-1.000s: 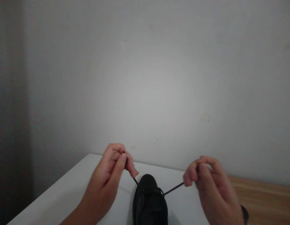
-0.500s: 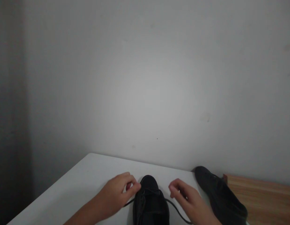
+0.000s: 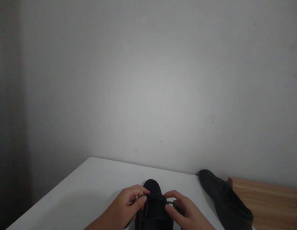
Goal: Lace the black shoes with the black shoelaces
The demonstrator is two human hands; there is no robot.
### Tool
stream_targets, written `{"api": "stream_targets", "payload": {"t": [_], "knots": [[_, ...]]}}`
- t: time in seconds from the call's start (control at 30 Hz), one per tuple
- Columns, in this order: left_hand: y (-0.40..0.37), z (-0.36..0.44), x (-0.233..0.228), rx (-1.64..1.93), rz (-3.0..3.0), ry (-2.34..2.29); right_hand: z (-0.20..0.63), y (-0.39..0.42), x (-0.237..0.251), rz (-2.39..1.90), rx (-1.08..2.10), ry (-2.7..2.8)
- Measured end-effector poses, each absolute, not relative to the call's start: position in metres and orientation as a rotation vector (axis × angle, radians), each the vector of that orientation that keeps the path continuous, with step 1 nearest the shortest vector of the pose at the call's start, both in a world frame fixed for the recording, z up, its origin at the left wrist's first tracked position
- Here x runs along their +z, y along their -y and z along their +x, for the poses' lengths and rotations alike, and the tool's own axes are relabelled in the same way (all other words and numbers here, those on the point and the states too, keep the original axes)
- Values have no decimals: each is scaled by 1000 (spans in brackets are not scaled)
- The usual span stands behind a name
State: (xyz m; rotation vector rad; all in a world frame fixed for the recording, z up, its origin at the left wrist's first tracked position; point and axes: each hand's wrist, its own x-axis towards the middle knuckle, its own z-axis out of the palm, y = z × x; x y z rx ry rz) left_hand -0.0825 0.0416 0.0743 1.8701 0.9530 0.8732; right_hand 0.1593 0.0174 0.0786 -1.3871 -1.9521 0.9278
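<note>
Black shoe (image 3: 153,204) sitting toe-out on the white table (image 3: 90,188), left hand (image 3: 125,207) and right hand (image 3: 184,212) flanking it — each grip pinching its lace (image 3: 160,198) over the tongue, second shoe (image 3: 225,198) lying off right.

A: Which object lies at the centre of the work?

B: A black shoe (image 3: 153,204) on the white table, toe pointing away toward the wall, sole down. Its lower part runs off the bottom edge of the view.

A: And its lace?

B: A thin dark lace (image 3: 160,198) crosses the top of the shoe just behind the toe cap. It is slack and forms a small loop on the right side, over the tongue.
</note>
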Motion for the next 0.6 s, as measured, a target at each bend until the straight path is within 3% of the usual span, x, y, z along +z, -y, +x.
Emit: {"api": "stream_targets", "payload": {"t": [0.37, 0.6], "knots": [[-32, -87, 88, 885, 2070, -1055, 162, -17, 87, -1493, 906, 1982], [-25, -88, 89, 801, 2026, -1054, 161, -3, 105, -1600, 594, 2176]]}}
